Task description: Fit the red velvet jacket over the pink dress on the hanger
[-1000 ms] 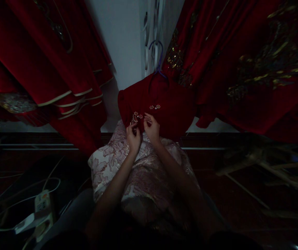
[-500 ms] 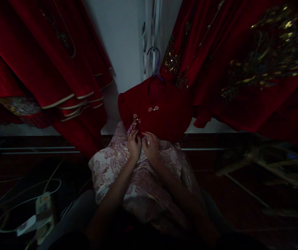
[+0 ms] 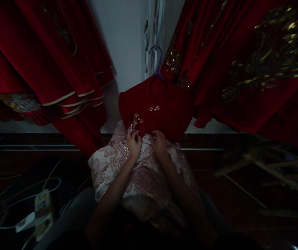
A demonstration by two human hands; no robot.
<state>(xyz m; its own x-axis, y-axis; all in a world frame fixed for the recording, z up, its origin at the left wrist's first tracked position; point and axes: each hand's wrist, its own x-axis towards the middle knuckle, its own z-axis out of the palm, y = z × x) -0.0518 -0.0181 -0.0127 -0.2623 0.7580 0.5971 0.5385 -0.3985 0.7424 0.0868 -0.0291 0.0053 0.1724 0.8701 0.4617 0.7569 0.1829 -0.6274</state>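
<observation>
Occupying the centre, toward 12 o'clock of both hands: one plain dark-red cloth garment [image 3: 170, 116], with a slim purple hanger [image 3: 158, 69] at its neck. Fixed to the garment's front: one pale beaded floral ornament with hanging strands [image 3: 135, 119], toward its 8 o'clock; one small pair of pale beaded flowers [image 3: 154, 108], near its middle. Left hand [image 3: 134, 143]: fingers curled, thumb and forefinger rounded toward each other, tips at the strands' lower end; whether it grips them cannot be told. Right hand [image 3: 158, 141]: fingers loosely bent, partly open, tips at the garment's lower part; any hold cannot be made out. Under the hands, toward 6 o'clock: white-and-pink floral brocade cloth [image 3: 103, 161] over the lap. At 10 o'clock: red draped garments with pale piping [image 3: 57, 69]. At 2 o'clock: red garments with gold sequin work [image 3: 242, 73]. At 8 o'clock: one white power strip [image 3: 43, 208], white cable beside it.
</observation>
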